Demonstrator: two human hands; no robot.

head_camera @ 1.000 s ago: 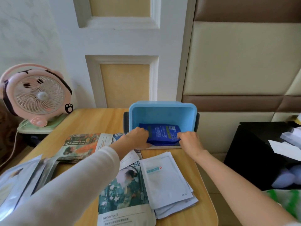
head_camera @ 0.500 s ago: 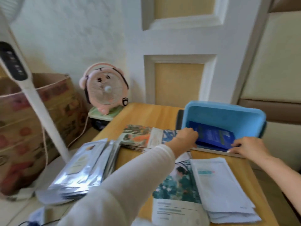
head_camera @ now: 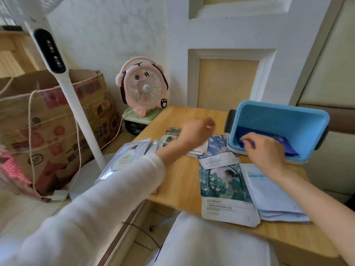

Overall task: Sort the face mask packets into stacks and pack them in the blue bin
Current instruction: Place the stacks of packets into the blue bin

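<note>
The blue bin (head_camera: pixel 278 120) lies on its side at the table's back right, its mouth towards me. Dark blue packets (head_camera: pixel 288 149) lie inside it. My right hand (head_camera: pixel 265 148) hovers at the bin's mouth, fingers loosely curled near the packets' left edge, holding nothing. Blurred and empty, my left hand (head_camera: pixel 196 131) hangs over a stack of illustrated packets (head_camera: pixel 171 135). A green illustrated packet (head_camera: pixel 224 185) and a stack of white packets (head_camera: pixel 272 194) lie near me. Silver packets (head_camera: pixel 126 160) overhang the table's left edge.
A small white packet (head_camera: pixel 219 160) and a bluish packet (head_camera: pixel 219 144) lie mid-table. A pink desk fan (head_camera: pixel 144 89) stands beyond the table's back left corner. Left of the table are a standing fan's white pole (head_camera: pixel 76 108) and a cardboard box (head_camera: pixel 48 121).
My left hand has left the bin and moved left over the illustrated stack. My right hand stays at the bin's mouth. The view has swung left.
</note>
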